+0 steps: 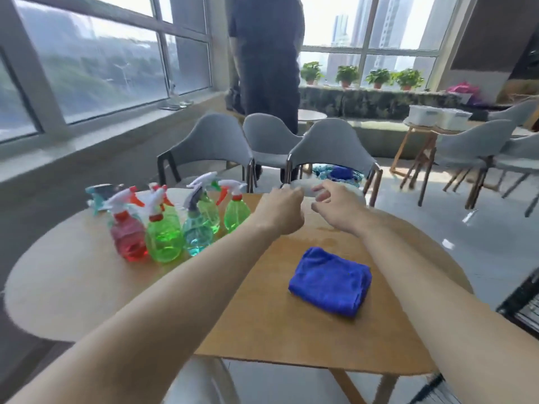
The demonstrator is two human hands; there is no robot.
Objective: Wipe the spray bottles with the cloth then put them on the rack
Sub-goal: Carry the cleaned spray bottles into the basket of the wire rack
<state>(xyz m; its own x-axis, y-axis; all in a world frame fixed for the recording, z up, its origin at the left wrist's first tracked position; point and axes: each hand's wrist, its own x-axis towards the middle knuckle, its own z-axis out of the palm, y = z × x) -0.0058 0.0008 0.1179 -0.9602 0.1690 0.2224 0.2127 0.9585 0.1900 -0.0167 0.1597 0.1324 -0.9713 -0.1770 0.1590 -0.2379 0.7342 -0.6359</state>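
the round table [87, 287] is the biggest thing. it is smooth, light brown wood. grey chairs [332, 147] with curved backs stand behind it.

the job looks like it has not started. all the spray bottles [164, 237] stand close together on the left side of the table. none is on a rack. a dark thing [522, 301] shows at the right edge, but i cannot tell if it is the rack.

the bottles are round, see-through plastic in red, green and blue, with white triggers on top.

the cloth [331, 281] is blue, soft and fuzzy. it lies folded on the table, apart from the bottles, and no hand touches it.

both hands reach over the far edge. the left hand [280, 211] is curled in, with nothing i can see in it. the right hand [335, 205] has loose, spread fingers and holds nothing.
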